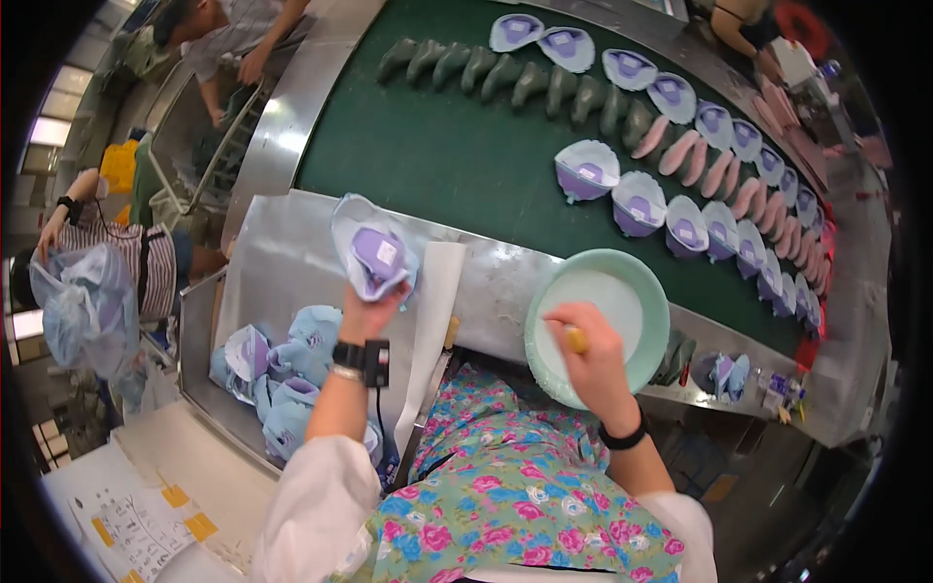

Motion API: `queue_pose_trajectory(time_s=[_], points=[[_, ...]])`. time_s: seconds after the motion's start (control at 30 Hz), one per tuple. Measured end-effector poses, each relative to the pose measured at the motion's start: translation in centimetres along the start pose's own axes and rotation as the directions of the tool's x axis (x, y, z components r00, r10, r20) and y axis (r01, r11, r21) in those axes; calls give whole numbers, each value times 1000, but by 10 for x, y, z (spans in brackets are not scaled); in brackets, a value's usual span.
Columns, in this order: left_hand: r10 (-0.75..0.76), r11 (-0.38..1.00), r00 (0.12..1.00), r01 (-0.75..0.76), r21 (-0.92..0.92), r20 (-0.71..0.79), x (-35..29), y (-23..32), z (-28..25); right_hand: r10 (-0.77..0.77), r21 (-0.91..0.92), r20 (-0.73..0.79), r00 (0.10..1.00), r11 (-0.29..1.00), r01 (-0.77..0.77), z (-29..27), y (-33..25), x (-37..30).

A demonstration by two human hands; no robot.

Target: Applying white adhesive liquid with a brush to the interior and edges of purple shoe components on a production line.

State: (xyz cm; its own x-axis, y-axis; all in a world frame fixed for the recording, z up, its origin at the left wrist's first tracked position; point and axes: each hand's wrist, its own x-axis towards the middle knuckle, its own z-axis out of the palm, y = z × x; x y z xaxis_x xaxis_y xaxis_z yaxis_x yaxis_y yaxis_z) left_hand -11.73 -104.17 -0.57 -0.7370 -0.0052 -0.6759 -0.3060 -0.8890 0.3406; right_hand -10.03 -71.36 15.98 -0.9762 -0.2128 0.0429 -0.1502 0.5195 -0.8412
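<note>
In my left hand point(369, 313) is a light blue and purple shoe upper point(377, 251), lifted above the metal tray with its purple lining facing up. Its fingers are partly hidden behind the piece. My right hand point(593, 358) is closed around a yellow handle point(576, 339), probably a brush's, over a pale green basin point(663, 316). White liquid point(610, 291) lies in that basin. Whatever is at the far end of the handle is hidden by the hand. Several more blue and purple uppers point(309, 335) are heaped in the tray, left of my left forearm.
Beyond the basin runs a dark green conveyor belt point(418, 165) with rows of uppers point(639, 206), dark shoe lasts point(530, 83) and pink sole-shaped pieces point(719, 173). White sheet material point(434, 311) hangs over the tray's right edge. Other people are at the left and far right.
</note>
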Motion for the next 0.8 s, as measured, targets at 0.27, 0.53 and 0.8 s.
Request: queue_pose_trajectory(time_s=[0.27, 0.53, 0.8], points=[[-315, 918, 870, 380, -112, 379, -132, -78, 77, -349, -211, 306, 886, 882, 420, 33, -42, -2], [122, 342, 698, -697, 631, 705, -171, -80, 74, -220, 47, 476, 852, 973, 225, -6, -59, -38], [56, 561, 791, -530, 636, 609, -177, -97, 59, -126, 40, 56, 990, 991, 124, -44, -14, -64]])
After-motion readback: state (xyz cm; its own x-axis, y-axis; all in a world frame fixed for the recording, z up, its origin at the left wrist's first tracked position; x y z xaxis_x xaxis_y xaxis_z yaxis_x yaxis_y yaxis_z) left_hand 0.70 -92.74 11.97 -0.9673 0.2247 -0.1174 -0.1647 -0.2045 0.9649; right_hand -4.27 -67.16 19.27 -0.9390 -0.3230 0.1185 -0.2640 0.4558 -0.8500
